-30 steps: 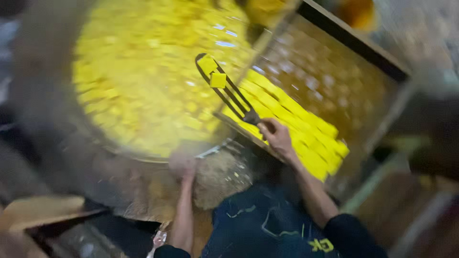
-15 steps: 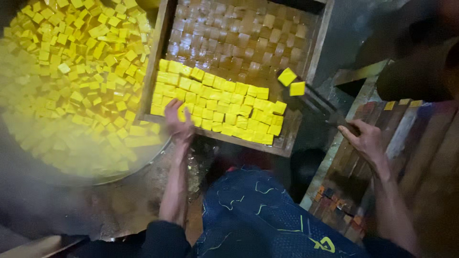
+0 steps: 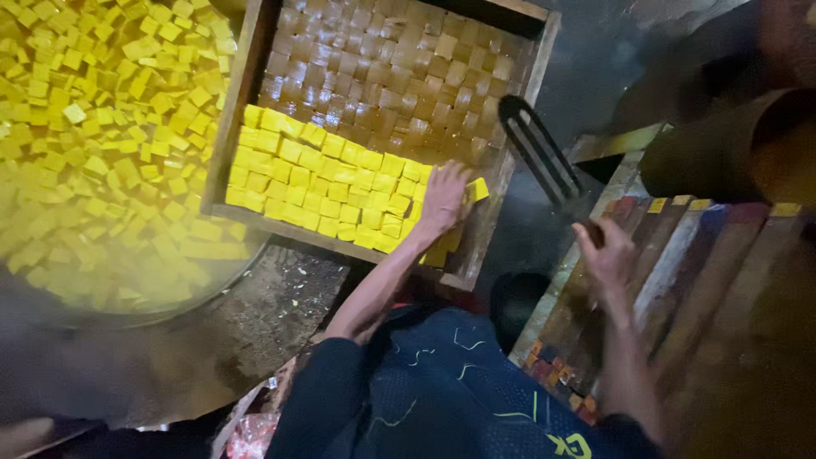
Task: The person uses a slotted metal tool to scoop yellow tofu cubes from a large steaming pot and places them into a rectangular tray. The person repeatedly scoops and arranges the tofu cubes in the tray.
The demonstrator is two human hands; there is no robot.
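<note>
L hand point(image 3: 444, 197): fingers spread flat on the yellow cubes point(image 3: 319, 183) at near right corner of tray, touching a cube by the rim; not gripping anything.
R hand point(image 3: 605, 255): closed round handle of black slotted skimmer point(image 3: 537, 151), held right of tray, blade pointing far-left, nothing on it.
Cubes: packed in rows across near half of wooden tray point(image 3: 229, 127); far half shows bare woven-pattern floor.
Pan point(image 3: 127, 310): big round, left of tray, full of loose yellow cubes in liquid.
Right side: stacked wooden tray edges point(image 3: 680, 255), near R hand.
</note>
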